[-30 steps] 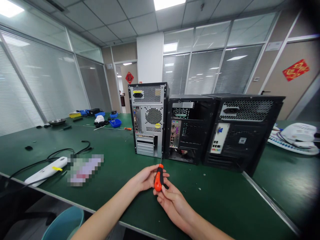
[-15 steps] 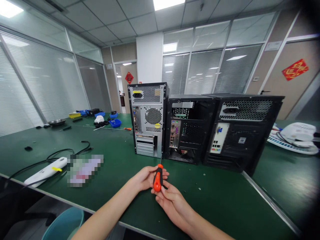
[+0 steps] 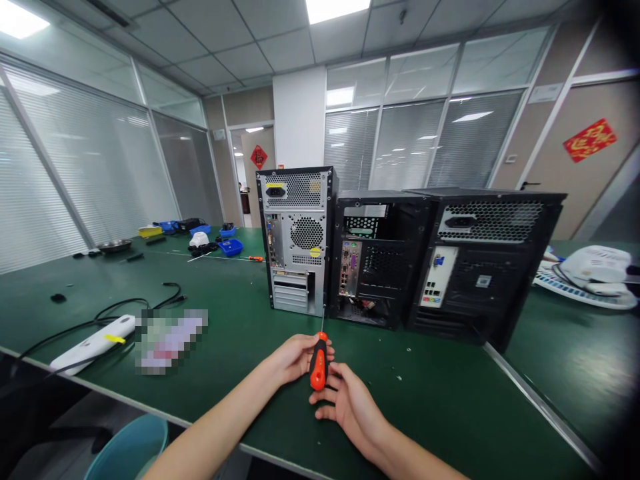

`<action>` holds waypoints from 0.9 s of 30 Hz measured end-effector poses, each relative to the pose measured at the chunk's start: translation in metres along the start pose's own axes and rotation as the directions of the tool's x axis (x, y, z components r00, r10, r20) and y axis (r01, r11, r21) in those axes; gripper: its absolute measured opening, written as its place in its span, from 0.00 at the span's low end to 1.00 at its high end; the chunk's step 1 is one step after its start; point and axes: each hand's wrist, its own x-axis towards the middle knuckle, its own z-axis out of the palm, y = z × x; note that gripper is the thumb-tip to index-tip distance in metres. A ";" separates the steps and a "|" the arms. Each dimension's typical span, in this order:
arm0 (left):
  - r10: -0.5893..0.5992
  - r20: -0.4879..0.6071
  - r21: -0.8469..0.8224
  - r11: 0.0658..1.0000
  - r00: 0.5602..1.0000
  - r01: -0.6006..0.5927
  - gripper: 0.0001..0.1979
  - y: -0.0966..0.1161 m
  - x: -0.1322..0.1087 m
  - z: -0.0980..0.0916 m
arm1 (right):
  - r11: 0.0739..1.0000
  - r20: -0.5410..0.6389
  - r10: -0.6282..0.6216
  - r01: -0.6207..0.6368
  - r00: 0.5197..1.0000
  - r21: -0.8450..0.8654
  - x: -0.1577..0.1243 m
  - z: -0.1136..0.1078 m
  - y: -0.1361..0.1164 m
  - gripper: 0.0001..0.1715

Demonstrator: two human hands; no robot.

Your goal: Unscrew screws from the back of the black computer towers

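An orange-and-black screwdriver (image 3: 319, 363) points away from me, its thin shaft reaching the lower right corner of the silver-backed computer case (image 3: 306, 233). My left hand (image 3: 299, 357) is closed around the front of the handle. Just behind and to the right, my right hand (image 3: 345, 400) has its fingers loosely curled and apart beside the handle's butt end; whether a fingertip touches it I cannot tell. The tip seems to meet a screw at the case's bottom edge, too small to make out.
Two black computer cases, one middle (image 3: 385, 267) and one right (image 3: 480, 260), stand beside the silver-backed one. Small screws (image 3: 399, 378) lie on the green table (image 3: 240, 307). Leftward are a white power strip (image 3: 95, 343), cables, blue trays (image 3: 231, 247) and another screwdriver (image 3: 255, 259).
My right hand's fingers have come off the handle's end and spread, shifting slightly right. The screwdriver handle has moved slightly down and right in the left hand's hold.
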 end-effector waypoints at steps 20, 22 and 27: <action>0.021 -0.018 0.068 0.997 1.000 -0.020 0.11 0.000 0.000 0.000 | 0.750 0.032 -0.403 0.350 0.915 -0.561 0.006 -0.011 0.007 0.19; 0.026 -0.014 0.074 0.997 1.000 -0.025 0.12 -0.002 0.001 -0.001 | 0.703 0.063 -0.420 0.369 0.905 -0.608 0.006 -0.013 0.009 0.18; 0.044 0.007 0.099 0.994 0.999 -0.044 0.14 -0.005 0.004 -0.005 | 0.627 0.089 -0.449 0.385 0.889 -0.677 0.004 -0.014 0.012 0.17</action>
